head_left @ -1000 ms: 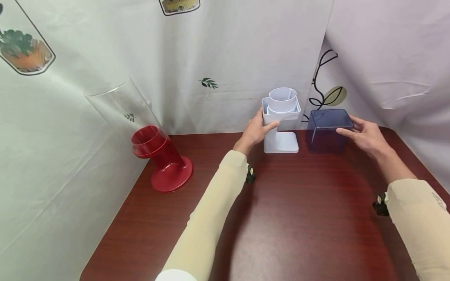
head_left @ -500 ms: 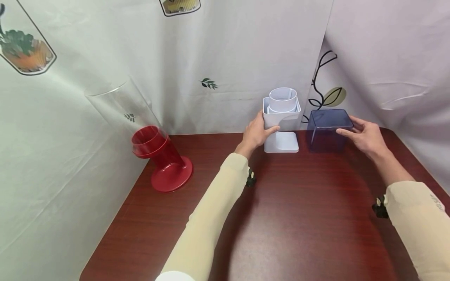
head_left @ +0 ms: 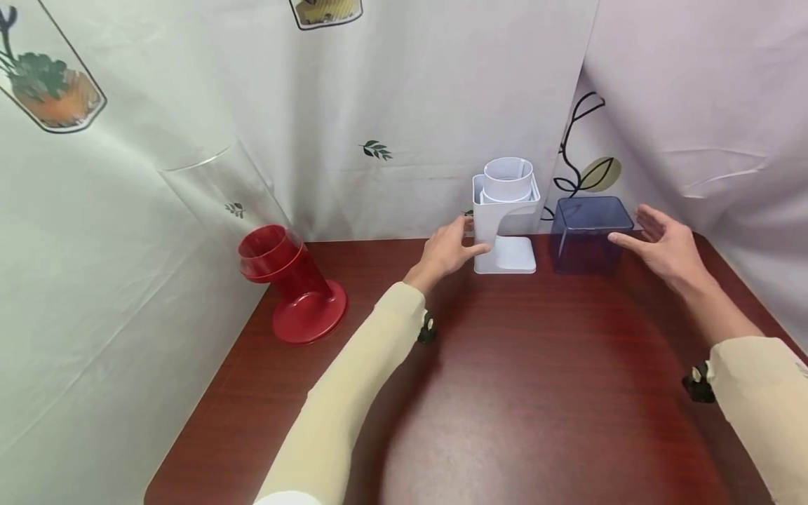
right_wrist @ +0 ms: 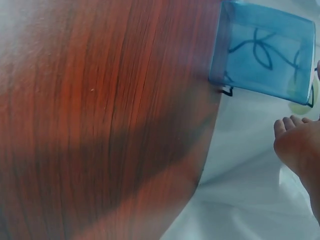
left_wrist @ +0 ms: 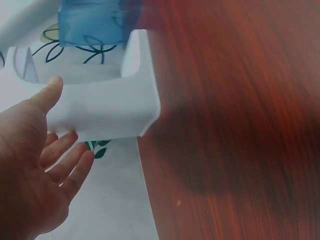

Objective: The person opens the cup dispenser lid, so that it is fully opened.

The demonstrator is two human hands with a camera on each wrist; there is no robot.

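A white plastic stand (head_left: 487, 235) with a square top and a round collar stands upright at the back of the table. My left hand (head_left: 445, 250) is beside its left side, fingers spread and loose; in the left wrist view the thumb overlaps the white stand (left_wrist: 105, 110). To the right of the stand sits a clear blue box (head_left: 590, 238), closed side up. My right hand (head_left: 672, 249) is just right of the box, fingers parted and holding nothing. In the right wrist view a gap shows between the hand (right_wrist: 300, 145) and the blue box (right_wrist: 265, 55).
At the left back of the table (head_left: 505, 393) stands a red base (head_left: 309, 312) with a tall clear cylinder (head_left: 221, 182) in its top. A pale printed curtain (head_left: 416, 91) hangs right behind the table and along its left and right sides.
My left hand has let go of the white stand and moved left and down. My right hand has released the blue box and drawn slightly right. Stand and box stay in place.
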